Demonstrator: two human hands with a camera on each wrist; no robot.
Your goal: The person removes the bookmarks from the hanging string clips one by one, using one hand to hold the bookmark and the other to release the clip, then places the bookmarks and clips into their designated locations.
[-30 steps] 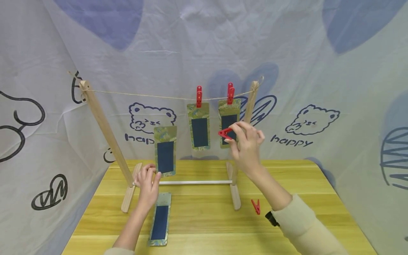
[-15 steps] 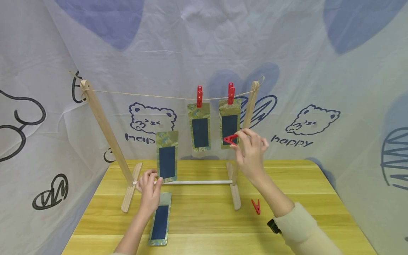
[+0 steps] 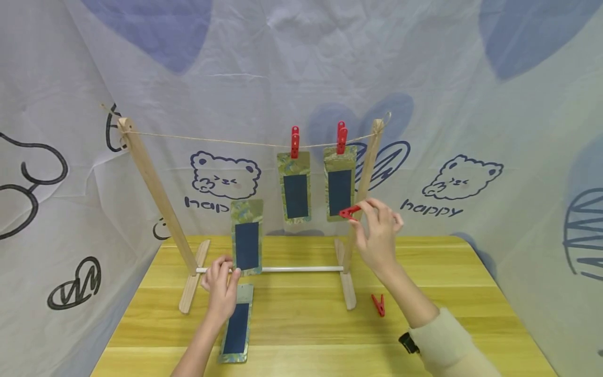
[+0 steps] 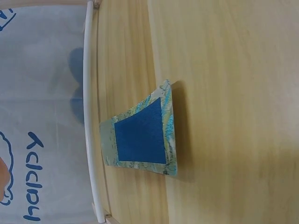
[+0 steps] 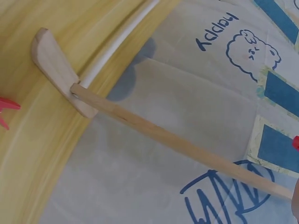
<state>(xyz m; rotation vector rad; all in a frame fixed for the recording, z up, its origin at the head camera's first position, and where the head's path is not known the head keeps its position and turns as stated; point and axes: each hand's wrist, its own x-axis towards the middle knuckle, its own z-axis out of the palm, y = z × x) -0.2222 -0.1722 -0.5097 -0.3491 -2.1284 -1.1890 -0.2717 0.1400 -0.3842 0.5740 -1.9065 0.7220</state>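
My left hand (image 3: 222, 290) pinches a tall green-patterned card (image 3: 247, 243) with a dark blue panel by its lower left edge, holding it upright below the string. My right hand (image 3: 380, 241) pinches a red clothespin (image 3: 349, 212) between thumb and fingers, in front of the right-hand post. Two similar cards, one in the middle (image 3: 296, 193) and one on the right (image 3: 340, 191), hang from the string, each under a red clothespin. Another such card (image 4: 140, 135) lies on the table below my left hand. The held card is out of the left wrist view.
Thin string (image 3: 207, 140) runs between two wooden posts, the left (image 3: 160, 196) and the right (image 5: 177, 142), joined low down by a white rod (image 4: 88, 102). One spare red clothespin (image 3: 379, 305) lies on the wooden table (image 3: 301, 324) at right. A printed cloth (image 3: 301, 68) hangs behind.
My left hand has lowered the card and shifted it slightly right. The right hand has drawn down and right with its clothespin. The hanging cards stay put.
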